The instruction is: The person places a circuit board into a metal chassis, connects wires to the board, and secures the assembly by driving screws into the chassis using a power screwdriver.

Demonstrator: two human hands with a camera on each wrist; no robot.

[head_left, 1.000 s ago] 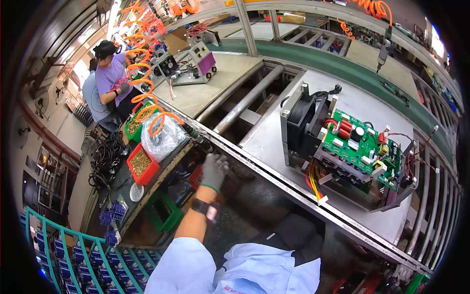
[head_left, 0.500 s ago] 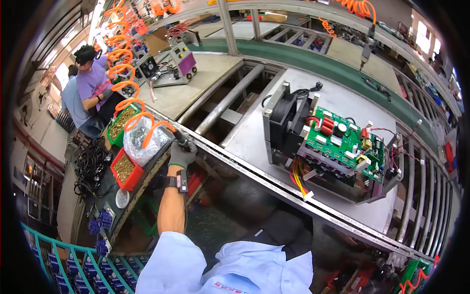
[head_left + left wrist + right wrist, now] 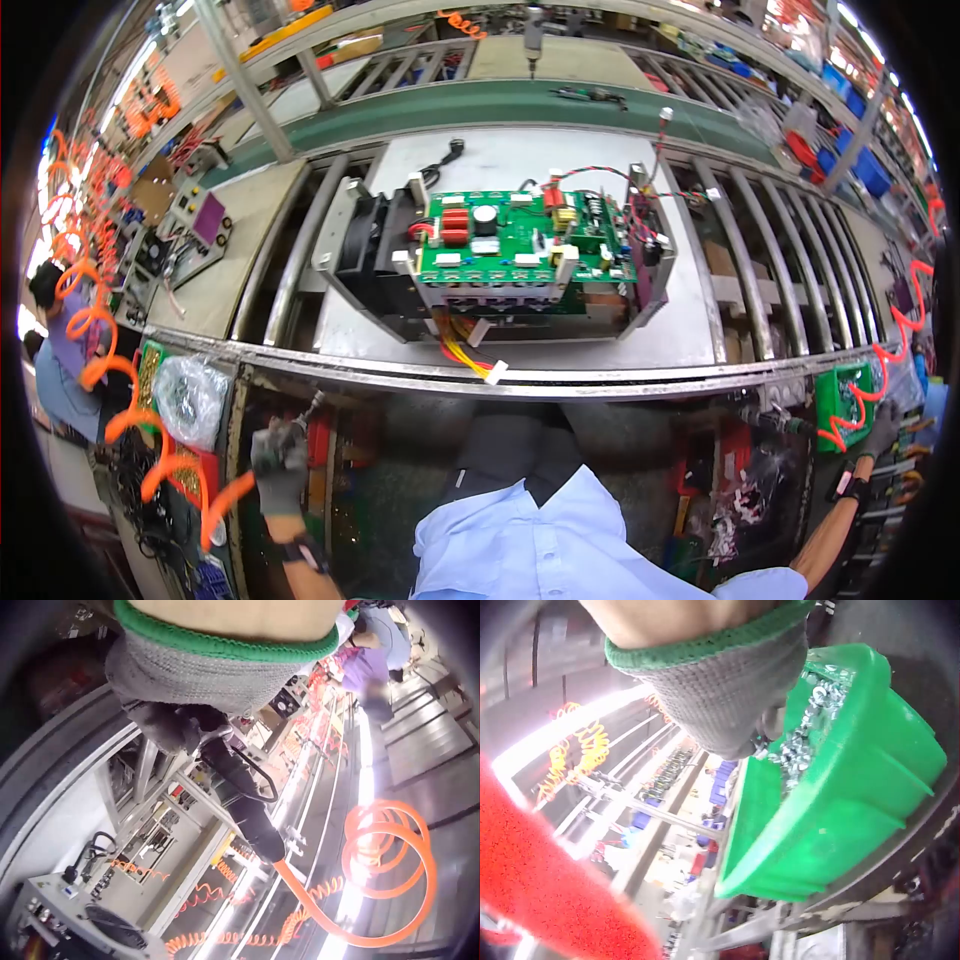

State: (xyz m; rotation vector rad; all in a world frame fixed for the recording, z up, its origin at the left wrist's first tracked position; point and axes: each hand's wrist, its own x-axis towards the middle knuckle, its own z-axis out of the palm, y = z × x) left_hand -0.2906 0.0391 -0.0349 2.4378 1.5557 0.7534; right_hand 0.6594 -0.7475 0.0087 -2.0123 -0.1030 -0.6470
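Observation:
My left hand (image 3: 278, 468), in a grey knit glove, grips an air screwdriver (image 3: 244, 802); its orange coiled hose (image 3: 390, 941) trails from the tool's end. In the head view the hand is blurred, below the bench's front rail. At the far right, my gloved right hand (image 3: 712, 701) reaches over the rim of a green bin (image 3: 840, 825) of small shiny metal fasteners (image 3: 799, 746). Its fingertips are down among them, mostly hidden, and I cannot tell whether they pinch any. A chassis with a green circuit board (image 3: 510, 235) and black fan housing (image 3: 365, 240) stands on the bench.
A white board (image 3: 400, 155) lies under the chassis, with metal rollers (image 3: 745, 270) on both sides. Left are a bagged bundle (image 3: 190, 395) and a red bin (image 3: 190, 475) of brass-coloured parts. A red coiled hose (image 3: 900, 335) hangs by the green bin. Another person (image 3: 65, 350) stands far left.
The view has swung right, bringing the chassis to the middle. My left hand has taken hold of the screwdriver and drawn it back toward me. My right hand has come into view at the green bin.

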